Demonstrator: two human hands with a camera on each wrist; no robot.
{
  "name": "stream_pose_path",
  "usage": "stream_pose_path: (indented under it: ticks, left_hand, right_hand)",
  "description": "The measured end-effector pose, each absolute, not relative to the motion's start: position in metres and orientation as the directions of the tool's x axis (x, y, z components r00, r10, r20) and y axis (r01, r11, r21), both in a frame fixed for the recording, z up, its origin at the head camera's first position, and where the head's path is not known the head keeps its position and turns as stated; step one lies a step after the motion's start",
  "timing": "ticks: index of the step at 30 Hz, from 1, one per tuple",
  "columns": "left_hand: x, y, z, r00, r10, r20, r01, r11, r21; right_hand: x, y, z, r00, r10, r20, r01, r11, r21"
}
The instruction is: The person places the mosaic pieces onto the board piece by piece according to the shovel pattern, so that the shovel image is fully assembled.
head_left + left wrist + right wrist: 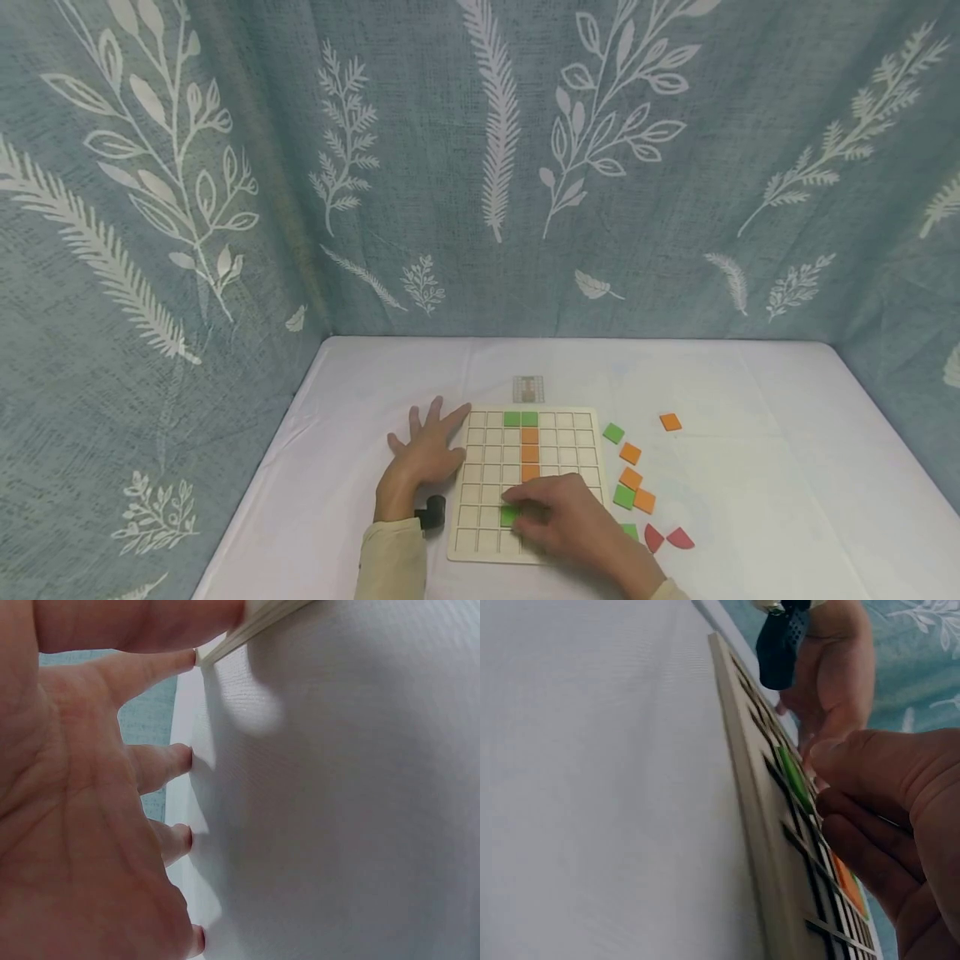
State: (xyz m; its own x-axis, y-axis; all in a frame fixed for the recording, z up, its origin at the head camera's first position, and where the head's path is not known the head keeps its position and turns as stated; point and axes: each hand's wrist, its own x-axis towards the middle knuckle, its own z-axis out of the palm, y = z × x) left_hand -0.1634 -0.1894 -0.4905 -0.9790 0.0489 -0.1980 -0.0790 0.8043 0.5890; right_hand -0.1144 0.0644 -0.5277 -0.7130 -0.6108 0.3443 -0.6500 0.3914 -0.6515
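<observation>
Facing us, grid board (472,517): pale wood, ruled into square cells, flat on the white-covered table (750,467).
Filled cells: we see two green squares (529,419) side by side in the far row, three orange squares (529,453) lined up toward us from the right one, and a lone green tile (509,516) nearer.
Right hand (566,517): thumb and forefinger narrowly apart at that lone tile; we cannot tell whether they pinch it.
Left hand (427,454): fingers spread wide, thumb and forefinger touching the board's left edge.
Loose pieces: orange tiles (644,501), green tiles (613,432) and two red fan-shaped pieces (680,538), right of the board.
Small printed card (528,389): just beyond the far edge.
Blocking our view: the right hand, over some near cells; its forearm (622,562) partly covers one loose green tile.
Backdrop: blue-grey curtain (427,183), white leaf sprigs.
</observation>
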Motion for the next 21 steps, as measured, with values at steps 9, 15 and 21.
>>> stream_pose_path:
  ticks: [9,15,21]
  left_hand:
    - [-0.164,-0.188,-0.490,-0.978,0.041,-0.206,-0.091,0.799,0.594]
    - [-0.163,-0.187,-0.488,-0.978,0.044,-0.204,-0.083,0.814,0.575]
    - [-0.162,-0.186,-0.486,-0.978,0.038,-0.204,-0.088,0.813,0.575]
  right_hand:
    - [-0.121,0.091,-0.512,-0.797,-0.552,0.245,-0.509,0.398,-0.763]
    - [-0.131,0.121,-0.499,-0.832,-0.505,0.230,-0.463,0.404,-0.789]
    - [-0.142,0.149,-0.487,-0.866,-0.442,0.233,-0.439,0.449,-0.778]
